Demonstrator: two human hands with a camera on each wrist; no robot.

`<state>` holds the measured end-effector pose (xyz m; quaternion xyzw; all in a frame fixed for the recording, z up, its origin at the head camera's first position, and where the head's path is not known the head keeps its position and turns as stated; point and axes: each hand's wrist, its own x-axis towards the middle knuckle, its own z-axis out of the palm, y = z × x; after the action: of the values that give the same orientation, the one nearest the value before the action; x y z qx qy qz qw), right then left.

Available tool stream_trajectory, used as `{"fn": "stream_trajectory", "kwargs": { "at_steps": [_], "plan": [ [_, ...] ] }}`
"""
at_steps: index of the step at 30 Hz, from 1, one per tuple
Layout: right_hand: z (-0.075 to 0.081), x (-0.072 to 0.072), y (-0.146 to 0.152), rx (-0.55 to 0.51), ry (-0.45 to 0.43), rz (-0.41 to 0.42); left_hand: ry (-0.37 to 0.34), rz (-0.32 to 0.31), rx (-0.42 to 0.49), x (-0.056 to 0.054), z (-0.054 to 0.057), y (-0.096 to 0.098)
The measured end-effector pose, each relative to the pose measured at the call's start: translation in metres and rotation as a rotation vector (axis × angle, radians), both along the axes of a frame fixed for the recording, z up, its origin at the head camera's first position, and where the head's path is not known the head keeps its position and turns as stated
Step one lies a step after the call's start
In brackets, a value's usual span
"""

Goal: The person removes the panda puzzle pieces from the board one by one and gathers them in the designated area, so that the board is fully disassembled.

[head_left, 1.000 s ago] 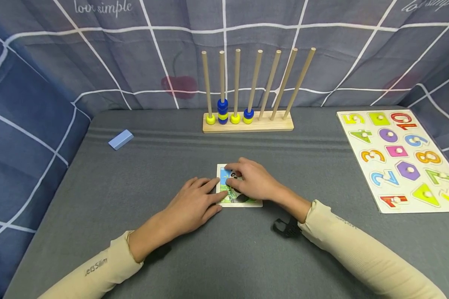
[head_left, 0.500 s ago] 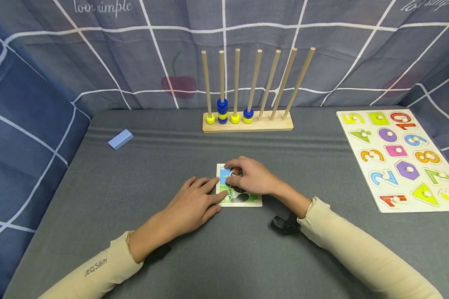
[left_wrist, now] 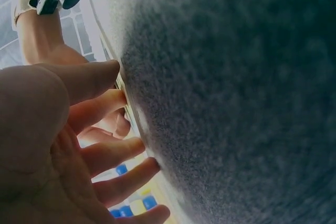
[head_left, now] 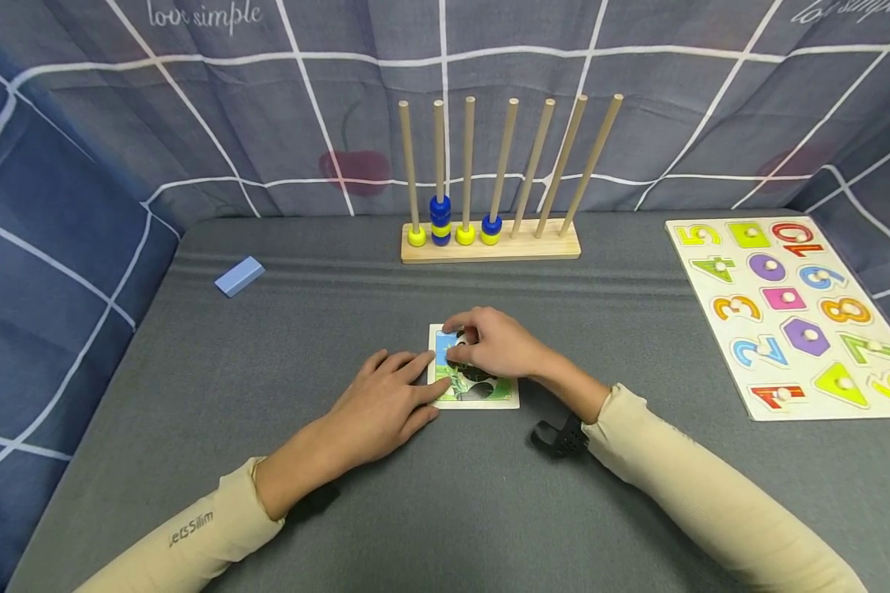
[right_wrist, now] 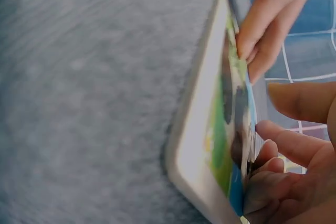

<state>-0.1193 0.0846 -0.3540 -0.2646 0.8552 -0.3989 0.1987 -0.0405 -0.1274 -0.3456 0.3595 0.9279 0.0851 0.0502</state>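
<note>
A small panda puzzle with a pale frame lies flat on the grey table; parts of a panda on green and blue ground show. My left hand lies at its left side, fingers spread, fingertips on or right at the frame's edge. Over the upper part is my right hand, covering much of the picture. Its thumb and index finger are apart in the right wrist view, with the index tip at the puzzle's surface and the other fingers bent. A dark oval patch shows low in the picture.
Behind the puzzle stands a wooden peg rack with blue and yellow beads on some pegs. A light-blue block lies at back left. To the right is a board of knobbed numbers and shapes. Checked cloth hangs behind.
My right hand has shifted slightly up and left, its wrist lifting a little, so more of the panda's lower part shows. The left hand stays in place.
</note>
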Motion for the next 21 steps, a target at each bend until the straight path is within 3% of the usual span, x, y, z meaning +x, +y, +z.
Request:
{"fn": "stream_trajectory", "kwargs": {
  "at_steps": [9,21],
  "plan": [
    [0.0009,-0.0033,0.0031,-0.111,-0.145,0.002,-0.021,0.010,-0.008,0.0004,0.0004,-0.0011],
    [-0.0024,-0.0041,0.0061,-0.152,-0.147,-0.002,-0.029,0.005,-0.004,0.0008,0.0004,-0.0004]
  ]
}}
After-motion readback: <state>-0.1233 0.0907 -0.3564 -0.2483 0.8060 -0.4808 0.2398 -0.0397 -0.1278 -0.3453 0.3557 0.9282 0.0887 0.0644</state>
